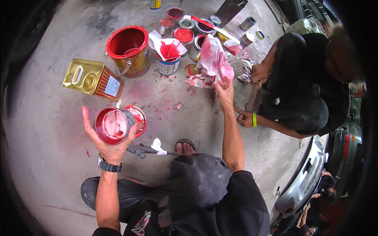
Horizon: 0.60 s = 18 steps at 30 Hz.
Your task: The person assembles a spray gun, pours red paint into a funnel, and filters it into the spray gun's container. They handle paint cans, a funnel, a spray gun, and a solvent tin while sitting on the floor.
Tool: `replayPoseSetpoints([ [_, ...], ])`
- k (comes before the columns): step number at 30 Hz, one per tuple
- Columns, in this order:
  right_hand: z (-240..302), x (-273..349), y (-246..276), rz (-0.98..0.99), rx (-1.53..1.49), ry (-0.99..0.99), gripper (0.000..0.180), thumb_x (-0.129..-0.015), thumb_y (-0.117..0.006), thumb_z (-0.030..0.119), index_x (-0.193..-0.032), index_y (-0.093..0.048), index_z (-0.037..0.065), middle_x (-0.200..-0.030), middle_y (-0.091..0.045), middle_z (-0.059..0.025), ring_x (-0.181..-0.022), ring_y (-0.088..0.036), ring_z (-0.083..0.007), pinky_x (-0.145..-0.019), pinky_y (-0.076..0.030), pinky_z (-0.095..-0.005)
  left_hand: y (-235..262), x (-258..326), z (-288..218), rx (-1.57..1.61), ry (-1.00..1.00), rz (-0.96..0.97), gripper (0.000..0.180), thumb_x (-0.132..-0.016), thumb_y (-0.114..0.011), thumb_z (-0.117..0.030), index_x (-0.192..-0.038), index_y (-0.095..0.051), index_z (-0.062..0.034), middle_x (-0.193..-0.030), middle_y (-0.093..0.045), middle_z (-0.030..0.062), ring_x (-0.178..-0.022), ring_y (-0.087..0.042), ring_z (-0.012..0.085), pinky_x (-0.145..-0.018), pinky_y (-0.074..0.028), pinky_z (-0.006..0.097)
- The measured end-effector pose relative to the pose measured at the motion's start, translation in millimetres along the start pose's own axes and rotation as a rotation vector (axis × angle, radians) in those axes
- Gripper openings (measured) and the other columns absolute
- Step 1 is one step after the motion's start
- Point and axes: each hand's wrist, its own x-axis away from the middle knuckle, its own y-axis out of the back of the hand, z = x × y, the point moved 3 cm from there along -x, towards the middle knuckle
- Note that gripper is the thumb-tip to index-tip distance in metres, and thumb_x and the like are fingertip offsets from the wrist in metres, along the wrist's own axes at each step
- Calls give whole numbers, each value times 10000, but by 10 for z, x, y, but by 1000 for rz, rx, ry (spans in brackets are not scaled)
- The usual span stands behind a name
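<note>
Red paint work on a concrete floor (51, 129), a cup in one hand and a stained rag in the other.

The person's knees and dark clothes hide the floor beneath them, and the far cans blur toward the rim. The left hand (107, 146) wraps its fingers round a small cup (112, 125) tipped toward the camera, its inside coated in red and pale paint; a red lid (138, 118) lies just behind it. The right hand (224, 91) pinches the lower edge of a red-stained rag (214, 59) hanging over the cluster of small paint cans (184, 36). A large red-lined bucket (129, 49) and a gold rectangular tin (92, 79) lying on its side stand to the left. Another person (303, 86) crouches at the right.
</note>
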Motion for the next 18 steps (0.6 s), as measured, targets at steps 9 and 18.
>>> replayPoseSetpoints([
  [9,-10,70,252,249,-1071,-180,467,-966,-610,343,-1297,-528,25,-1254,-618,-212,-1130,-637,-365,-969,-530,-563,-41,-36,-53,3,8,43,1240,-569,-973,-274,-1511,-219,13,-1560,-272,188,-1333,-452,278,-1058,-480,409],
  [18,-207,145,-425,284,-1125,-362,586,-998,-524,511,-1263,-568,-9,-1249,-633,-218,-1113,-647,-385,-908,-580,-484,-43,-20,-47,48,13,9,1123,-591,-930,-202,-1496,-298,3,-1542,-336,178,-1400,-378,320,-1149,-364,435],
])
